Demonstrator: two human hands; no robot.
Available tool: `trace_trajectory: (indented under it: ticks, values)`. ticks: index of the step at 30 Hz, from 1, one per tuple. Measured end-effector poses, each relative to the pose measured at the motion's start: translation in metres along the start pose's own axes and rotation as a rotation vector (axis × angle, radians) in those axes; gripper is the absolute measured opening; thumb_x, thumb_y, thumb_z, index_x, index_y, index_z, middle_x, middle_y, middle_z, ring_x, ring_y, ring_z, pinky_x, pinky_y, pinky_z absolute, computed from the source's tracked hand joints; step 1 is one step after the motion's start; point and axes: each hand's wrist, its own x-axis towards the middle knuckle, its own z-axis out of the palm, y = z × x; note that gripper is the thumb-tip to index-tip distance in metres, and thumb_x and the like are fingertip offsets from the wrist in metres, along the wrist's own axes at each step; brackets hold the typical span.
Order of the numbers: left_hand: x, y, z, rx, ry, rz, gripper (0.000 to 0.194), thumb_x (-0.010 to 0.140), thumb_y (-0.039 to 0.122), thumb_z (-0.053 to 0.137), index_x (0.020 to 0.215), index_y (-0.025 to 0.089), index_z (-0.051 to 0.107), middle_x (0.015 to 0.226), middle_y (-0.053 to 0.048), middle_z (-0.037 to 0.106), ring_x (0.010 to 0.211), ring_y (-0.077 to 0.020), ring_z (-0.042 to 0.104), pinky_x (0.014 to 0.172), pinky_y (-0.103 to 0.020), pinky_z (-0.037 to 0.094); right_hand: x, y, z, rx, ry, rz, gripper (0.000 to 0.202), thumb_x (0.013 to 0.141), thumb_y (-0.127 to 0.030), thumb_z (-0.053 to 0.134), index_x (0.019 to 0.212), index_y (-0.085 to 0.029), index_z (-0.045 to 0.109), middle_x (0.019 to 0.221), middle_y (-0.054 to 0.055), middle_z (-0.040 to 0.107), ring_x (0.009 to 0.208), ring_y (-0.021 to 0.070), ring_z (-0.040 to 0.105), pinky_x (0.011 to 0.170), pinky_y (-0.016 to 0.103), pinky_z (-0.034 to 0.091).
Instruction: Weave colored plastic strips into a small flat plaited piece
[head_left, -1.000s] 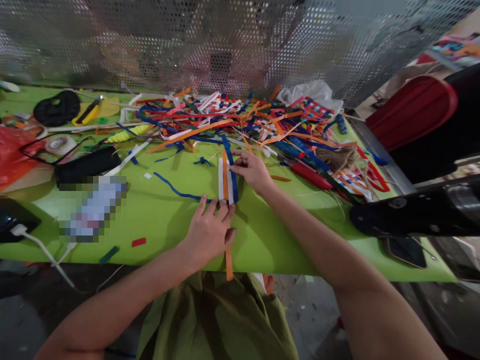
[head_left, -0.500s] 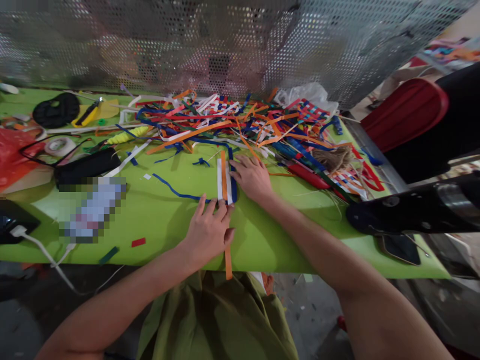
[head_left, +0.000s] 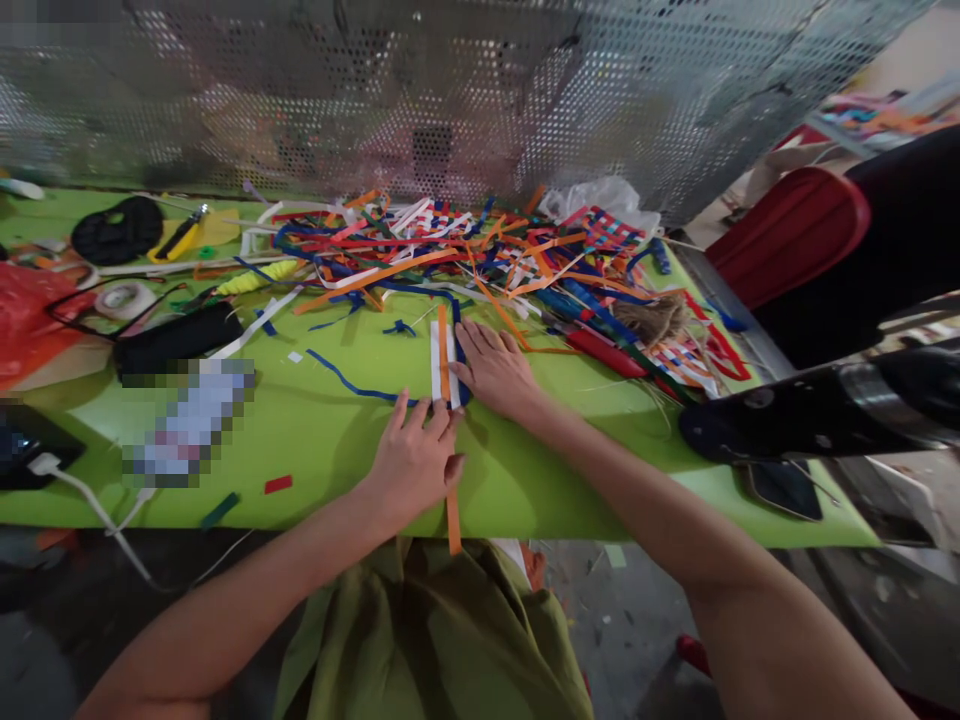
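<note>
On the green tabletop, an orange strip (head_left: 444, 350) runs lengthwise over a white strip (head_left: 435, 362) and hangs past the front edge. My left hand (head_left: 414, 450) lies with fingers spread, its fingertips on the lower end of the white strip. Flat beside the strips rests my right hand (head_left: 491, 365), fingers extended over the blue strip (head_left: 454, 312) on their right side. That blue strip is partly hidden under my right fingers. From near my left fingertips a thin blue strip (head_left: 349, 385) curves off to the left.
Behind my hands lies a tangled heap of coloured strips (head_left: 390, 262). To the left are a phone (head_left: 196, 420), a black case (head_left: 180, 338), a tape roll (head_left: 124, 298) and a yellow-handled tool (head_left: 178, 235). A black metal arm (head_left: 780, 410) juts in from the right.
My right hand has slid slightly along the strips and lies a little closer over them. My left hand stays in place. The whole view has shifted slightly.
</note>
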Motion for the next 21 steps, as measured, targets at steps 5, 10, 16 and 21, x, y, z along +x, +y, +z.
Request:
trace_trajectory:
  ticks: [5,10,16,21]
  values:
    - [-0.001,0.000,0.001,-0.001,0.000,-0.009,0.051,0.095,0.032,0.050,0.143,0.013,0.053,0.135,-0.014,0.063,0.124,-0.0314,0.056,0.117,-0.056,0.031,0.000,-0.004,-0.001,-0.022,-0.024,0.008,0.068,0.103,-0.050,0.023,0.157,-0.010,0.033,0.162,0.015,0.034,0.148,0.0339,0.033,0.121,0.056,0.022]
    - [0.001,0.000,0.002,0.007,0.030,-0.011,0.052,0.095,0.035,0.052,0.141,0.012,0.054,0.131,-0.014,0.064,0.121,-0.0309,0.056,0.116,-0.055,0.032,-0.001,-0.005,-0.001,-0.012,0.017,0.014,0.065,0.103,-0.050,0.025,0.156,-0.014,0.035,0.161,0.015,0.038,0.147,0.0337,0.035,0.120,0.057,0.023]
    - [0.004,0.001,0.000,0.009,0.027,-0.022,0.048,0.094,0.033,0.053,0.137,0.011,0.057,0.125,-0.014,0.066,0.116,-0.0304,0.058,0.115,-0.055,0.033,-0.003,-0.008,-0.003,0.005,0.066,0.023,0.061,0.102,-0.044,0.032,0.154,-0.013,0.039,0.161,0.014,0.038,0.145,0.0316,0.038,0.119,0.050,0.028]
    - [0.003,0.002,0.003,0.042,0.043,-0.028,0.046,0.095,0.034,0.053,0.136,0.013,0.059,0.123,-0.014,0.067,0.115,-0.0300,0.060,0.114,-0.055,0.034,-0.017,-0.004,-0.028,0.085,0.152,0.008,0.059,0.103,-0.044,0.031,0.155,-0.017,0.039,0.163,0.009,0.035,0.146,0.0298,0.036,0.118,0.048,0.030]
